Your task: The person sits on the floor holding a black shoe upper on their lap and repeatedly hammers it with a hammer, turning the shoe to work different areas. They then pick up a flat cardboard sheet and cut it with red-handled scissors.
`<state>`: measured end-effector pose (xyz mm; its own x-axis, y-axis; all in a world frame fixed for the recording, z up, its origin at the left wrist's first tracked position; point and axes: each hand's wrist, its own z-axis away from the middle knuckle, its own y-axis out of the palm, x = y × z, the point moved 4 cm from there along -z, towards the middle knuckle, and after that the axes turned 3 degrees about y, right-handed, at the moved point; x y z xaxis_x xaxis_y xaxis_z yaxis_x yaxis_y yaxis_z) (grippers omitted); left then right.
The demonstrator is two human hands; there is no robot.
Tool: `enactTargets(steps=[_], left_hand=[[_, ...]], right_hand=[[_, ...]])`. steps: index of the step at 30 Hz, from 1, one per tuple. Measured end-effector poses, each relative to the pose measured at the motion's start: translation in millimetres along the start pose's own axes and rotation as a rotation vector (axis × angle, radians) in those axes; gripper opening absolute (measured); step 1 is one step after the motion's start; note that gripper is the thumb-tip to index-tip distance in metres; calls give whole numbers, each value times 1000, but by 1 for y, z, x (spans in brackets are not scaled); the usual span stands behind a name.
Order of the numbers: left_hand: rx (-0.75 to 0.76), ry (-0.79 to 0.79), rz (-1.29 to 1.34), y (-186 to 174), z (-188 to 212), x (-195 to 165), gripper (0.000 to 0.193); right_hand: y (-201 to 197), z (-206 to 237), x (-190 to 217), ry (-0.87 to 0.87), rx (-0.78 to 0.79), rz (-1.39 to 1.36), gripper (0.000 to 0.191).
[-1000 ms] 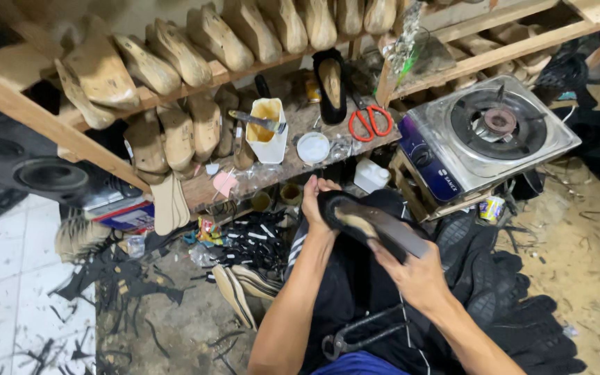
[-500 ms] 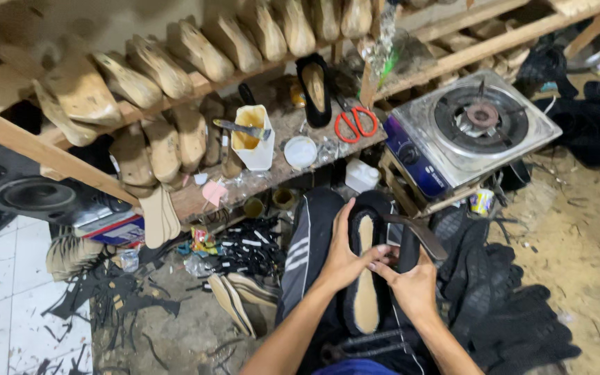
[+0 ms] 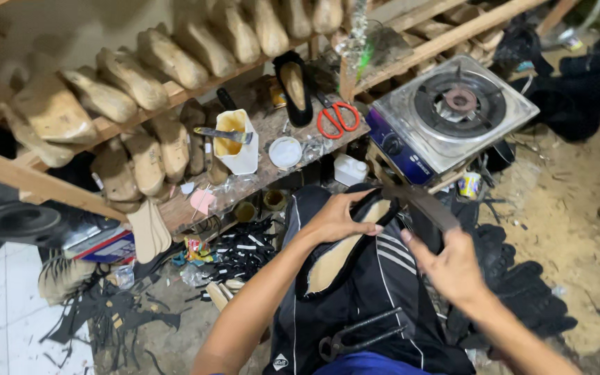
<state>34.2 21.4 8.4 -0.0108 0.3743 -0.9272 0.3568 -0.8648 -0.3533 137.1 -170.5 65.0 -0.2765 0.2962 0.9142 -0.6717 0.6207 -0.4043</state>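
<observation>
Wooden shoe lasts (image 3: pixel 175 59) line the slanted racks. On the lower shelf stand a white glue jug (image 3: pixel 236 142) with a brush across it, a round white lid (image 3: pixel 285 152) and red-handled scissors (image 3: pixel 337 117). A single-burner gas stove (image 3: pixel 453 114) sits right. Black scraps (image 3: pixel 116 316) litter the floor; pincers (image 3: pixel 355 337) rest on the lap.

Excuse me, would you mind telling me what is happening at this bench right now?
A person sits over a cluttered workshop floor, the left hand holding a black shoe upper with a tan insole on the lap. The right hand holds a dark flat strip against its toe end. Black metal pincers lie on the lap; red-handled scissors rest on the wooden shelf.
</observation>
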Motion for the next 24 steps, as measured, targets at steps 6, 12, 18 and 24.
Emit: enactTargets(steps=[6, 12, 18, 24], left_hand=[[12, -86, 96, 5, 1, 9, 82], [17, -63, 2, 6, 1, 10, 75], [-6, -78, -5, 5, 3, 8, 82], [-7, -48, 73, 3, 4, 0, 74]], right_hand=[[-37, 27, 28, -707, -57, -531, 31], [3, -8, -39, -106, 261, 321, 32], [-7, 3, -35, -318, 82, -19, 11], [8, -7, -41, -104, 261, 322, 34]])
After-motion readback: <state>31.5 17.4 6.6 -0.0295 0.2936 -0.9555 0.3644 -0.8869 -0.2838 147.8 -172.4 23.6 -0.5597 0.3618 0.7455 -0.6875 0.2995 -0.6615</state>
